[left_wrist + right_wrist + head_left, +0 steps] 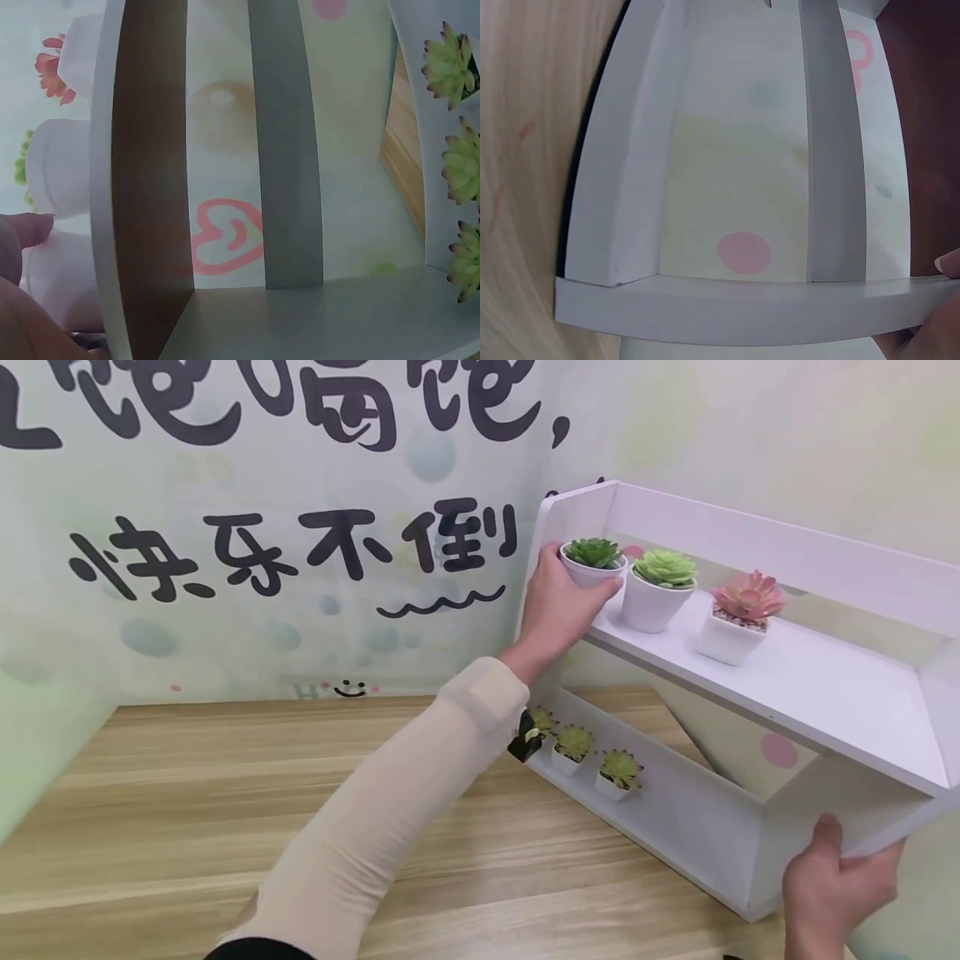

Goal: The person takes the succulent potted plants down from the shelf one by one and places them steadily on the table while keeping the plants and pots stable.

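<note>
A white two-tier shelf [847, 685] stands at an angle on the table's right side. With thumb and fingers round it, my left hand [558, 606] holds a white pot [588, 575] with a dark green succulent at the upper board's left end. Beside that pot are a light green succulent [663, 572] in a round white pot and a pink succulent [748, 597] in a square one. My right hand [840, 885] grips the shelf's right side panel near its front edge; in the right wrist view only part of this hand [941, 322] shows.
Small succulents in white pots, one of them [619, 772], line the lower tier's left part. A small black object [527, 739] is partly hidden by my left sleeve [405, 810]. The wooden table [187, 827] extends left, and a printed wall covering [300, 643] stands behind.
</note>
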Available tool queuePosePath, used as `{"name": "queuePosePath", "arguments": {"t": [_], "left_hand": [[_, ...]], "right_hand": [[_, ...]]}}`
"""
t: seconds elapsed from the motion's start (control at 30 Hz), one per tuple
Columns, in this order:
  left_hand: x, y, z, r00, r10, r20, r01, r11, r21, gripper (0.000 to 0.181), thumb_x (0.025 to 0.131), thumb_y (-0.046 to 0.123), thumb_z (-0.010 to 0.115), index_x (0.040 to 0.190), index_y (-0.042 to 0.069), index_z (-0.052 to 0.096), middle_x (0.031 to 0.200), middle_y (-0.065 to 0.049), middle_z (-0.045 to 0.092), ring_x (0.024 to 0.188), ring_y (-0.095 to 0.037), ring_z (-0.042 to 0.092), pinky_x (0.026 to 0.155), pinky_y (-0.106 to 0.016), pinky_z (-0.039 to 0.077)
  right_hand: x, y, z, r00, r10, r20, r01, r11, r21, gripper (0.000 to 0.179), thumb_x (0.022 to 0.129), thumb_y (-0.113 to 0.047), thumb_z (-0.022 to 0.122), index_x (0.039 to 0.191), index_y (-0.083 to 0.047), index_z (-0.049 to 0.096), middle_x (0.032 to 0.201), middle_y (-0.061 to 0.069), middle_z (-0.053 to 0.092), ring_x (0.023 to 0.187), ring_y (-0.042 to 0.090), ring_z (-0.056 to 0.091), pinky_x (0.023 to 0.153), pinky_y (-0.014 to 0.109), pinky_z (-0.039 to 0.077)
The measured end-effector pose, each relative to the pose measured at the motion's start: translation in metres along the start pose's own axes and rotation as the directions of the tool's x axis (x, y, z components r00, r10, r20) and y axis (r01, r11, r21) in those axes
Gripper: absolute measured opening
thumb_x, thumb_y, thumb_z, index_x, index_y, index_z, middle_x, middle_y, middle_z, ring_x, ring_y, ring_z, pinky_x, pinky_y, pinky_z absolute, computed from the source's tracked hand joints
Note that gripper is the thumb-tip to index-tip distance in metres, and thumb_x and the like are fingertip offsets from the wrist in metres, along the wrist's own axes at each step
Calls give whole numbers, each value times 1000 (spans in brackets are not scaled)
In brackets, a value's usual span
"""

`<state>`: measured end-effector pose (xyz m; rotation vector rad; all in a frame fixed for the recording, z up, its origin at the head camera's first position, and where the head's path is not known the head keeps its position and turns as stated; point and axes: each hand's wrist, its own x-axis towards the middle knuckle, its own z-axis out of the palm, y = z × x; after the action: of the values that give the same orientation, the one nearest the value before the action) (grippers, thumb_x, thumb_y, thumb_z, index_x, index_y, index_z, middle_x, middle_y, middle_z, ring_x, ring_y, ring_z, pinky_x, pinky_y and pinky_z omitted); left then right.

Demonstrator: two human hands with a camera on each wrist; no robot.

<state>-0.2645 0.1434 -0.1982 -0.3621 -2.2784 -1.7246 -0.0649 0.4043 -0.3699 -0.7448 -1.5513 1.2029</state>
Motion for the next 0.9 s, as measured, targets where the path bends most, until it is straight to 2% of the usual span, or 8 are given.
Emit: {"name": "queuePosePath", "arguments": {"t": [0.13,0.23,0.4,0.53,0.63,0.73,0.8,0.9], "left_hand": [[2,-1,5,999,-13,-47,15,999,33,84,81,43,82,145,11,39,138,-3,59,126,-15,59,107,-28,48],[2,-2,6,998,-11,-68,15,998,54,83,80,43,84,144,13,39,137,-3,61,125,-15,60,106,-28,49],[0,-9,4,995,-2,-103,13,994,105,75,78,40,86,136,15,46,128,-1,66,115,-13,65,97,-26,53],[-1,-16,0,995,9,-96,6,989,150,73,75,39,86,133,15,49,121,1,67,106,-12,65,90,-26,55],[-1,-17,0,996,42,-73,-27,980,196,70,74,41,84,130,14,52,116,3,66,101,-11,64,83,-25,54],[0,-18,3,995,70,-67,-51,967,249,63,73,44,82,123,15,56,109,7,65,94,-9,62,74,-23,51],[2,-18,4,994,76,-79,-53,963,264,59,73,45,81,119,17,56,104,8,65,90,-8,62,70,-22,48],[6,-15,6,992,79,-94,-50,958,281,56,72,46,79,114,19,53,98,10,65,87,-7,61,68,-23,47]], "right_hand": [[-1,2,4,1000,-23,-21,22,999,-34,46,96,-10,56,140,-26,57,125,-15,65,120,8,60,110,25,47],[-3,2,6,999,-26,-34,24,998,-59,45,96,-12,57,139,-26,58,121,-19,64,117,6,60,108,23,47],[-6,3,3,999,47,-6,-47,997,-65,45,97,-14,57,139,-28,57,116,-22,61,115,3,58,109,22,46],[-8,7,4,999,52,3,-51,994,-101,44,97,-17,58,140,-28,56,119,-21,62,118,3,58,111,24,45],[-9,7,3,999,46,-13,-47,990,-136,43,98,-20,58,140,-27,56,116,-23,61,116,1,58,110,22,45],[-7,1,0,995,101,-18,-103,988,-112,43,98,-20,58,140,-29,55,113,-25,59,112,-2,57,109,19,43],[-6,-4,-2,989,145,-10,-146,988,-59,45,98,-19,58,141,-29,53,114,-25,58,114,-3,55,112,19,40],[-3,-9,-1,987,157,-14,-157,988,5,46,99,-17,57,142,-30,52,116,-23,56,114,-3,54,111,18,39]]}}
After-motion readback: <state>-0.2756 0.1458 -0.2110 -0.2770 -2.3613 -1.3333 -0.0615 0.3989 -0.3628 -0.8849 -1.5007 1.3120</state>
